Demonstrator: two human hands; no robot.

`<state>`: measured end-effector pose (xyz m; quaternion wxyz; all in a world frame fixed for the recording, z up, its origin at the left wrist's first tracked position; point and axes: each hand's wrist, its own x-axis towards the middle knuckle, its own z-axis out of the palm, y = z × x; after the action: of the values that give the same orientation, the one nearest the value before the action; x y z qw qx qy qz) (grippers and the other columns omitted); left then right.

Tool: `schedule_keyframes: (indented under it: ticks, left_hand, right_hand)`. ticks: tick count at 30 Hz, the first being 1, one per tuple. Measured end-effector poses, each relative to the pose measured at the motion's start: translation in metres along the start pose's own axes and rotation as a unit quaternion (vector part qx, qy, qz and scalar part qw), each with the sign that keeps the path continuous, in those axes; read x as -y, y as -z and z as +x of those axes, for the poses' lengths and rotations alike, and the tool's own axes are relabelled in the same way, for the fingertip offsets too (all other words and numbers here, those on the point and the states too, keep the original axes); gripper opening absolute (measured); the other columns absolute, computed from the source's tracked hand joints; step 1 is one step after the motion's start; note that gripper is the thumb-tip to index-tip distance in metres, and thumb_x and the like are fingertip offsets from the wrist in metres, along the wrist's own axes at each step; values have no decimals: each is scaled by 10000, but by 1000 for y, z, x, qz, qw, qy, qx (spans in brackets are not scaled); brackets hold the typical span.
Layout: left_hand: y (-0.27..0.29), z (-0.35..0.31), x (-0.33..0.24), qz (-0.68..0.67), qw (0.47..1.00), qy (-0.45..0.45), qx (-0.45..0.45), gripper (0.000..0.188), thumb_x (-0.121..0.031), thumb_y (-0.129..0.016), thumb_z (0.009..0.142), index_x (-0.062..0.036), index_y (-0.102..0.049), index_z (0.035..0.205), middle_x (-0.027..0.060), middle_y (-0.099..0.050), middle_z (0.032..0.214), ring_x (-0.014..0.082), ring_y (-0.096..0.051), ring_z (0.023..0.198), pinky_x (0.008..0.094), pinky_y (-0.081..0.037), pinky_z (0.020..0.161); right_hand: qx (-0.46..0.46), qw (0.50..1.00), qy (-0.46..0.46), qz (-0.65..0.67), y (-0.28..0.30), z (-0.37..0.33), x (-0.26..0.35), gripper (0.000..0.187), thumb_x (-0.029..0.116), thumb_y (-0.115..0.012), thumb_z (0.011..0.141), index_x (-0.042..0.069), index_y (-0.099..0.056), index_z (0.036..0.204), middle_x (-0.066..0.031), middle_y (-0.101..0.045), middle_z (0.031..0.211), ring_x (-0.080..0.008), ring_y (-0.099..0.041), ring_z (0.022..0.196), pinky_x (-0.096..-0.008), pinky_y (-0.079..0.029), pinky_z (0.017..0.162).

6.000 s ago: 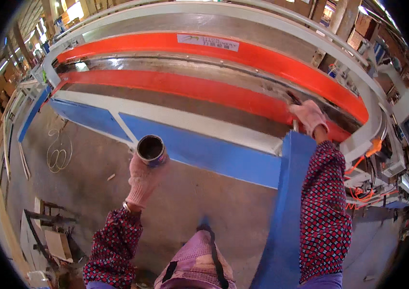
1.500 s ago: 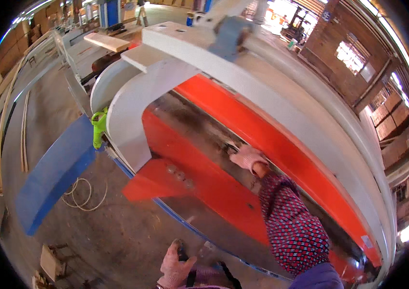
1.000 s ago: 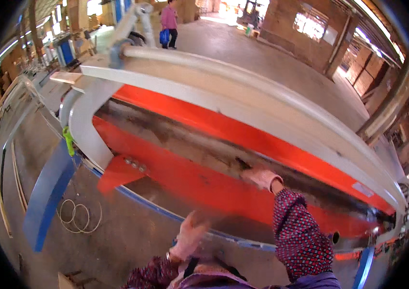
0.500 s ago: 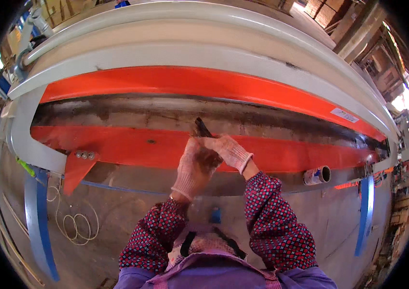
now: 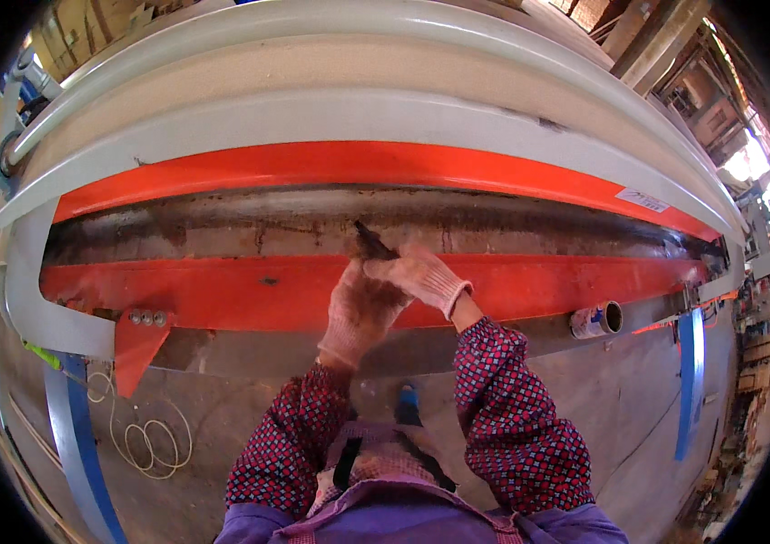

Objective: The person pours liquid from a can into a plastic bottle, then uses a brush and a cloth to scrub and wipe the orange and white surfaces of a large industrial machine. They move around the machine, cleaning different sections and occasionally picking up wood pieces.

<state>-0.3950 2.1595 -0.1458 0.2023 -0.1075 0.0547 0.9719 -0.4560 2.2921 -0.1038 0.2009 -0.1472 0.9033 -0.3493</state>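
My left hand (image 5: 358,308) sits nearest to me, gloved, raised in front of the lower orange beam (image 5: 222,290); its fingers curl toward my right hand, but whether they clench anything I cannot tell. My right hand (image 5: 421,276), also gloved, lies just beside it, on that beam's upper edge, and is closed around the small dark tool (image 5: 371,243), probably a brush. The tool's long axis runs up and to the left from my right fingers, its tip pointing away from me into the grimy steel channel (image 5: 222,227) just above the lower orange beam. The right hand is the nearer one to the tip. The tool looks short, slender and blackened, its working end lost against the dark residue. The channel appears rusty and streaked along its length. Beyond it lies the upper orange beam (image 5: 312,163), then the pale grey frame (image 5: 358,113). To the right, below the lower beam, an open can (image 5: 598,319) lies on its side.
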Motion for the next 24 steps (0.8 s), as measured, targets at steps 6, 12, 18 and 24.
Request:
schedule_keyframes:
  ticks: [6,12,18,24]
  left_hand:
    - [8,8,-10,6,1000,-9,22,343,-384,-523,950,-119,-631,1141,85,-652,1177,284,-591,1118,489,-453,981]
    - [20,21,-20,19,998,-2,61,341,-387,-511,957,-119,-626,1134,87,-666,1145,291,-599,1103,490,-459,963]
    - [17,20,-23,16,997,-71,36,349,-384,-459,981,-96,-646,1040,76,-681,1078,280,-615,1056,500,-474,934]
    - [-17,27,-19,-8,994,-109,10,252,-293,-535,957,-87,-631,1065,60,-674,1081,245,-628,1009,421,-504,908]
  right_hand:
    - [33,999,-20,19,15,4,22,652,590,-681,757,-33,-678,949,-244,-642,781,-333,-638,771,-421,-480,683]
    - [14,998,-54,-32,15,17,25,656,587,-689,746,-40,-678,938,-253,-661,859,-349,-654,841,-433,-488,723]
    - [13,987,-54,-149,14,22,42,717,656,-596,775,-11,-669,1030,-252,-671,921,-402,-649,920,-469,-496,781]
    - [-109,988,-32,103,1,10,18,708,669,-613,781,-18,-685,936,-271,-656,859,-389,-649,865,-488,-483,745]
